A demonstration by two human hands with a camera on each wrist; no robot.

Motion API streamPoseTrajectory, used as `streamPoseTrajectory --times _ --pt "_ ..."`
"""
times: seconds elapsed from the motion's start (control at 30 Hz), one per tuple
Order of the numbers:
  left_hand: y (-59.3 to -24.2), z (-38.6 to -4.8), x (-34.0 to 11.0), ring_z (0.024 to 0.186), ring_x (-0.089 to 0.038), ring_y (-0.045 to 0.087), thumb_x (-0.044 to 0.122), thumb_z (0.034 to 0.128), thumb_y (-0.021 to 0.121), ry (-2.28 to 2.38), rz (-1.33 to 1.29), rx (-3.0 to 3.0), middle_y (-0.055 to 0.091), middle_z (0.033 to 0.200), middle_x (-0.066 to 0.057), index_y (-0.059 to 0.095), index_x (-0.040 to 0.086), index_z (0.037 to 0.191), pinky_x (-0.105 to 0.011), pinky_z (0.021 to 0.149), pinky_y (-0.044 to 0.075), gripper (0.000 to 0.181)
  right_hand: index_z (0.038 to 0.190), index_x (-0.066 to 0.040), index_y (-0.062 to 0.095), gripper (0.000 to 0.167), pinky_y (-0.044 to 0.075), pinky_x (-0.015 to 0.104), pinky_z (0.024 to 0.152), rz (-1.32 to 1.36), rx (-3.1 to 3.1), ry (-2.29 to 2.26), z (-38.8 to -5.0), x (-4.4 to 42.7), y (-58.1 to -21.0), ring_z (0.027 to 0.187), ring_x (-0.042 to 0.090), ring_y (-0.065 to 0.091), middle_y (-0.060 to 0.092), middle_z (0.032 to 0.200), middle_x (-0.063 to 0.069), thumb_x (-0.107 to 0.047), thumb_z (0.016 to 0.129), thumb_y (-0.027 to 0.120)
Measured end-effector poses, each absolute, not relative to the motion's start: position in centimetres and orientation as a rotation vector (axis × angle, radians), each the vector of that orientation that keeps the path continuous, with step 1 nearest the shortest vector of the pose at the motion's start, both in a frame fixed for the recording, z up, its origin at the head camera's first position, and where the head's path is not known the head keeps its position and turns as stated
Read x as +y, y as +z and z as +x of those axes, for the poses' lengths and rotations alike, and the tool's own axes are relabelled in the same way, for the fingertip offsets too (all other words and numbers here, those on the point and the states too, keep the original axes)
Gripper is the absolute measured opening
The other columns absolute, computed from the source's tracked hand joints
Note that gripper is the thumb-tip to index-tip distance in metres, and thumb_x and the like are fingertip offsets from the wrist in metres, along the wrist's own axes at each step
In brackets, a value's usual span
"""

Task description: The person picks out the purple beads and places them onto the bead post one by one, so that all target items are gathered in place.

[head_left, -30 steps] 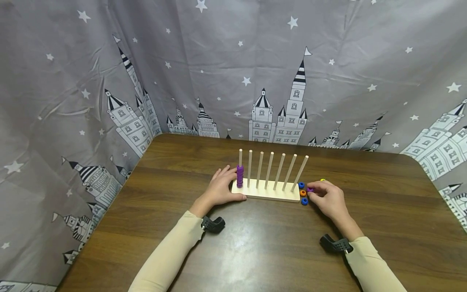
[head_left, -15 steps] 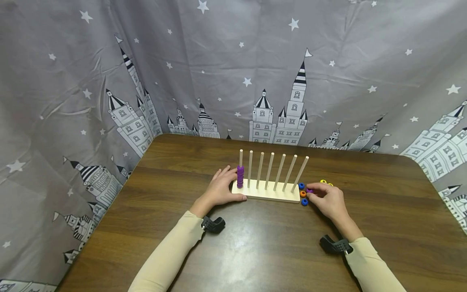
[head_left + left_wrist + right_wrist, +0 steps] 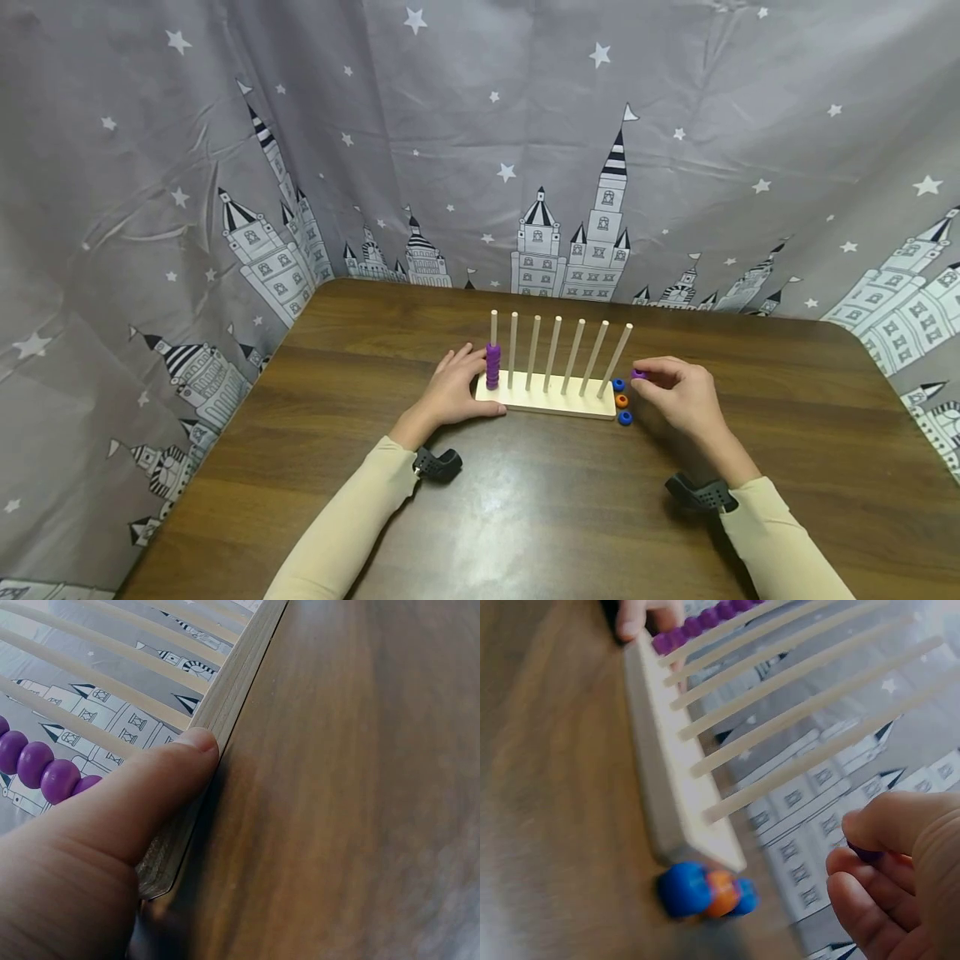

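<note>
My left hand [image 3: 453, 390] grips the left end of a light wooden peg stand [image 3: 555, 400], the thumb on its front edge [image 3: 199, 742] and the other fingers toward the back. Several purple beads [image 3: 492, 367] are stacked on the leftmost peg; the other pegs are bare. To the right of the stand, my right hand [image 3: 686, 398] pinches a purple bead [image 3: 638, 374] between thumb and fingers, raised a little off the table. In the right wrist view the fingers hide most of that purple bead [image 3: 866, 853].
Beside the stand's right end lie a blue bead [image 3: 618, 385], an orange bead [image 3: 622, 402] and another blue bead [image 3: 626, 418] in a row. The brown wooden table [image 3: 360, 333] backs onto a grey curtain [image 3: 450, 125] with castles and stars.
My right hand has lifted the purple bead from beside the blue and orange beads, moving up and slightly right. Yellow beads seen behind it are now hidden. The left hand stays put.
</note>
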State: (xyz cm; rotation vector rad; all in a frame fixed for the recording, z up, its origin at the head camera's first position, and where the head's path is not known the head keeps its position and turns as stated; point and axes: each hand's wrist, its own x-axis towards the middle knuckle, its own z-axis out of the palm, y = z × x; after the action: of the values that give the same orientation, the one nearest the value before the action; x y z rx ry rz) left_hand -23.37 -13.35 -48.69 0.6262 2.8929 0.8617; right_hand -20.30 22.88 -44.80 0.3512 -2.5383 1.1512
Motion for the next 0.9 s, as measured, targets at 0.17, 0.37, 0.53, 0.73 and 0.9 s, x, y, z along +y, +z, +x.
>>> streamPoseTrajectory --times 0.17,0.37,0.53,0.73,0.9 --pt "-48.8 -23.4 -13.4 0.157 -0.039 0.024 0.051 0.0739 0.084 0.856 0.621 2.895 0.043 0.161 -0.013 0.065 0.009 0.132 -0.057 0.131 0.009 0.074 0.1 0.001 0.078 0.02 0.048 0.004 0.062 0.37 -2.537 1.172 -20.6 22.8 -42.2 0.071 -0.014 0.056 0.078 0.094 0.02 -0.002 0.081 0.081" --pt "-48.8 -23.4 -13.4 0.157 -0.039 0.024 0.051 0.0738 0.084 0.857 0.626 2.898 0.043 0.161 -0.013 0.065 0.01 0.132 -0.057 0.13 0.009 0.073 0.1 0.002 0.078 0.019 0.048 0.004 0.06 0.403 -2.518 1.14 -21.0 22.7 -39.3 0.069 -0.016 0.056 0.077 0.093 0.021 0.0 0.081 0.081" --pt "-48.8 -23.4 -13.4 0.157 -0.038 0.023 0.052 0.0742 0.084 0.85 0.627 2.898 0.043 0.162 -0.012 0.065 0.009 0.133 -0.056 0.131 0.009 0.075 0.101 0.001 0.078 0.02 0.049 0.004 0.062 0.424 -2.51 1.125 -21.6 22.4 -36.8 0.069 -0.017 0.057 0.077 0.096 0.021 -0.003 0.082 0.081" --pt "-48.9 -23.4 -13.4 0.157 -0.038 0.024 0.052 0.0739 0.084 0.839 0.625 2.904 0.043 0.161 -0.013 0.065 0.008 0.133 -0.056 0.131 0.009 0.076 0.103 0.001 0.078 0.02 0.051 0.006 0.061 0.435 -2.525 1.166 -22.1 21.5 -33.9 0.07 -0.017 0.06 0.077 0.098 0.023 -0.006 0.085 0.08" --pt "-48.9 -23.4 -13.4 0.157 -0.037 0.023 0.053 0.074 0.084 0.827 0.617 2.907 0.043 0.162 -0.013 0.065 0.008 0.132 -0.056 0.131 0.008 0.075 0.105 0.0 0.078 0.021 0.052 0.005 0.064 0.472 -2.548 1.185 -22.6 20.3 -32.3 0.073 -0.018 0.061 0.078 0.1 0.021 -0.009 0.087 0.079"
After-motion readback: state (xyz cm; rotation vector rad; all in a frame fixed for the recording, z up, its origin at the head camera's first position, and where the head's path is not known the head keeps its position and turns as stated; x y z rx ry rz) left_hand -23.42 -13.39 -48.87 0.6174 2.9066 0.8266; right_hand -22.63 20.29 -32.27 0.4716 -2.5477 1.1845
